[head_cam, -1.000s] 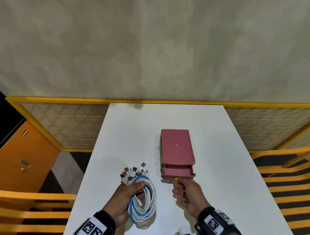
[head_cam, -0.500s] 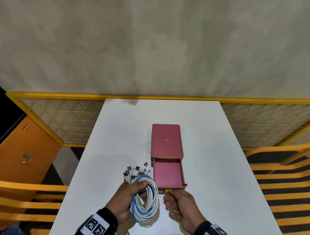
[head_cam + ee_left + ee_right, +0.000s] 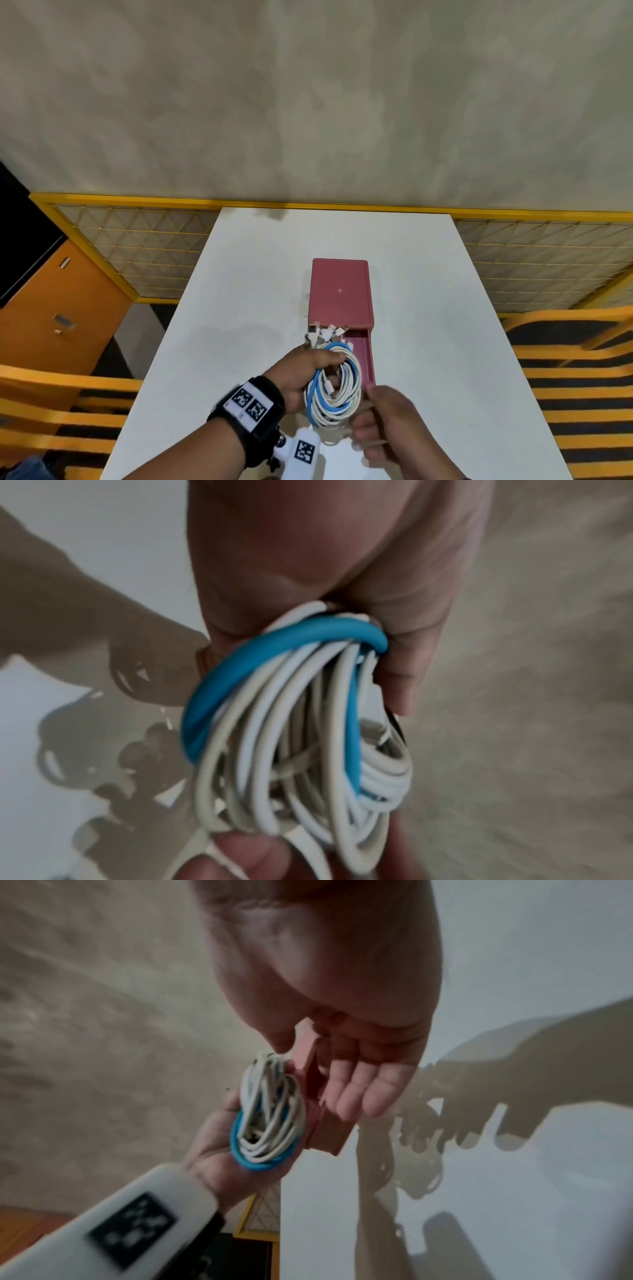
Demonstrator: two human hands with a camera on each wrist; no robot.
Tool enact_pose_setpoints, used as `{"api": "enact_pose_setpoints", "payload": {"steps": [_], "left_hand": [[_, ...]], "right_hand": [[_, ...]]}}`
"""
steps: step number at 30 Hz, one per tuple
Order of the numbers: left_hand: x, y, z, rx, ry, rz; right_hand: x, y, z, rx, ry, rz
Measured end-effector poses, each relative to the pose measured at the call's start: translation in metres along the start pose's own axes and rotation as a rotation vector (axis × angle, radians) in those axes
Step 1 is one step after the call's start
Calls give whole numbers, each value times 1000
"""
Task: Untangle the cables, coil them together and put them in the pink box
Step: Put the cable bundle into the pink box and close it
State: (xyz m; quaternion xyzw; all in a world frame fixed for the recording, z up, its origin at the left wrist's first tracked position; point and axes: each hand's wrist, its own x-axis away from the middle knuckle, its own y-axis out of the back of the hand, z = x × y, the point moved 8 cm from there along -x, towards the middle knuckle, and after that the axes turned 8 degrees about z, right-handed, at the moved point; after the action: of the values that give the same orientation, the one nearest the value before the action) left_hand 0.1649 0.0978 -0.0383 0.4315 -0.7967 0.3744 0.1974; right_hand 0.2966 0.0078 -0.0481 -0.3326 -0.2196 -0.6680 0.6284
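While the right hand [image 3: 387, 425] hangs nearest the camera with its fingers [image 3: 356, 1093] loosely extended and gripping nothing, its fingertips lie just beside the near end of the pulled-out drawer [image 3: 363, 356]. There are two hands, one coil, one box and one drawer in view. Just left of the right hand, the left hand [image 3: 301, 373] has its thumb and fingers curled round one side of the coil of cables [image 3: 334, 387], holding it above the open drawer. The coil is a round bundle of many white loops with blue loops running through it; the exact number of separate cables cannot be told. A cluster of small plugs [image 3: 323, 334] sticks out at the far end of the coil, reaching the mouth of the pink box [image 3: 339, 291]. The box is a flat, dusty-pink rectangle with a small round mark on its top, standing on the white table [image 3: 239, 291], its drawer drawn out toward the person. Beyond the table runs a yellow-framed mesh barrier [image 3: 137, 250].

Half a second ago the coil was held over the table left of the drawer, and the right hand pinched a small yellow knob at the drawer's front; now the coil is over the drawer and the right hand has let go.
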Motion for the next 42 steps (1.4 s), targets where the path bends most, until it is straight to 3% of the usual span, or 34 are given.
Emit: {"api": "enact_pose_setpoints", "payload": {"steps": [4, 8, 12, 14, 16, 18, 24, 32, 37, 42], "left_hand": [[-16, -19, 0, -102, 166, 93], [-25, -20, 0, -236, 264, 104], [-32, -13, 5, -410, 343, 22], [-29, -19, -3, -451, 284, -71], [-29, -19, -13, -453, 142, -182], [-32, -20, -16, -385, 18, -227], [-25, -12, -24, -312, -163, -351], [-8, -14, -53, -1175, -247, -294], [-1, -12, -64, -1429, -328, -254], [-6, -8, -66, -1534, -341, -224]], "right_hand": [[16, 2, 38, 36, 224, -46], [15, 0, 42, 94, 222, -31], [13, 6, 39, 93, 190, -35], [11, 11, 38, 115, 182, -48], [9, 14, 40, 143, 184, -55], [7, 16, 40, 151, 186, -52], [1, 17, 42, 182, 203, -57], [-6, 15, 46, 234, 256, -80], [-11, 15, 48, 308, 280, -95], [-15, 15, 49, 372, 293, -93]]}}
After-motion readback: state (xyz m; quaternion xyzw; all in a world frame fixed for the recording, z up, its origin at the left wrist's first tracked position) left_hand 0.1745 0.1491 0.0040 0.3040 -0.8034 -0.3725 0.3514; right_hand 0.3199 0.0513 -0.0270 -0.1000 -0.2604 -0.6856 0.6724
